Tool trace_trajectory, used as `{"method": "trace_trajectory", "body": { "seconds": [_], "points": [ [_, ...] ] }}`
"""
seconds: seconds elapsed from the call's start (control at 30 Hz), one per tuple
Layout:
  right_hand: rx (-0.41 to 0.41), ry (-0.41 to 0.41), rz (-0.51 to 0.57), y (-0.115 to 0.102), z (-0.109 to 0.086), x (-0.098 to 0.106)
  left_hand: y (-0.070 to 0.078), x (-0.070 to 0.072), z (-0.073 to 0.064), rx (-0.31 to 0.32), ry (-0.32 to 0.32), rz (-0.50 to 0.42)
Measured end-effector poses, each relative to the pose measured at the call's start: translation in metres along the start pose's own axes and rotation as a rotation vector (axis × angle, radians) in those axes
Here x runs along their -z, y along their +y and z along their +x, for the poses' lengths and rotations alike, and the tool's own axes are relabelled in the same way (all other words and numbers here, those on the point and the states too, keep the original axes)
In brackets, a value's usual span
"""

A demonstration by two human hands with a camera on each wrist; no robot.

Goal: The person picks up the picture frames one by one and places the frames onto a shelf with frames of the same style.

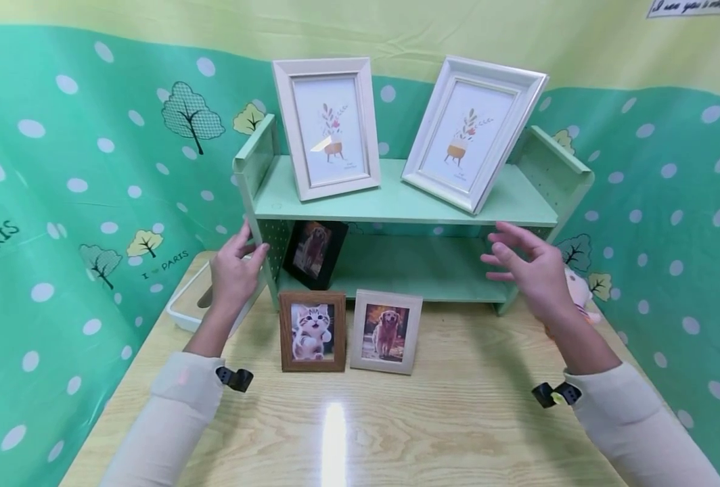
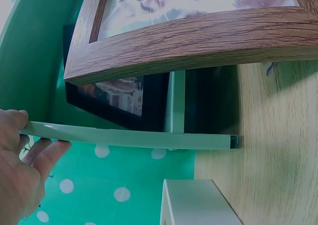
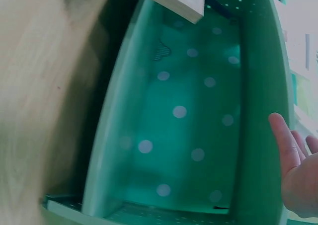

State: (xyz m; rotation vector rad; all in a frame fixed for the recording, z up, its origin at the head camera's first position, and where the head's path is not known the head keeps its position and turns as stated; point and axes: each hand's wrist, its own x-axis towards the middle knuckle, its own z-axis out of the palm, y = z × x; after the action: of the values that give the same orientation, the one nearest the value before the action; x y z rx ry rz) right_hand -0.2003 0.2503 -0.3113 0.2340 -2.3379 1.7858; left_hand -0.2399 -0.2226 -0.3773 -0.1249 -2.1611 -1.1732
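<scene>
A green two-tier shelf (image 1: 421, 267) stands on the table. My left hand (image 1: 235, 274) grips the front edge of its left side panel (image 2: 124, 136), fingers on one side and thumb on the other. My right hand (image 1: 533, 274) hovers before the shelf's right part, fingers spread and holding nothing. Two white-framed plant pictures, a left frame (image 1: 335, 128) and a tilted right frame (image 1: 474, 134), stand on the upper tier. A black photo frame (image 1: 315, 253) leans inside the lower tier at the left. In front stand a brown cat photo frame (image 1: 312, 331) and a pale dog photo frame (image 1: 386, 333).
A white tray (image 1: 183, 318) lies on the table left of the shelf, partly behind my left forearm. Behind my right wrist sits a plush toy (image 1: 579, 291), mostly hidden. A green dotted curtain (image 1: 61, 203) surrounds the wooden table (image 1: 445, 419).
</scene>
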Motion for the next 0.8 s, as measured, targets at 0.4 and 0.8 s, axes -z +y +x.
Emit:
{"method": "trace_trajectory", "body": {
  "seconds": [0.4,0.8],
  "points": [
    [-0.019,-0.074,0.011,0.026,-0.004,-0.016,0.0,0.001,-0.002,0.012,-0.006,-0.015],
    [-0.064,-0.134,0.035,0.047,-0.01,-0.036,0.0,0.0,-0.001,-0.008,0.007,-0.03]
  ]
}}
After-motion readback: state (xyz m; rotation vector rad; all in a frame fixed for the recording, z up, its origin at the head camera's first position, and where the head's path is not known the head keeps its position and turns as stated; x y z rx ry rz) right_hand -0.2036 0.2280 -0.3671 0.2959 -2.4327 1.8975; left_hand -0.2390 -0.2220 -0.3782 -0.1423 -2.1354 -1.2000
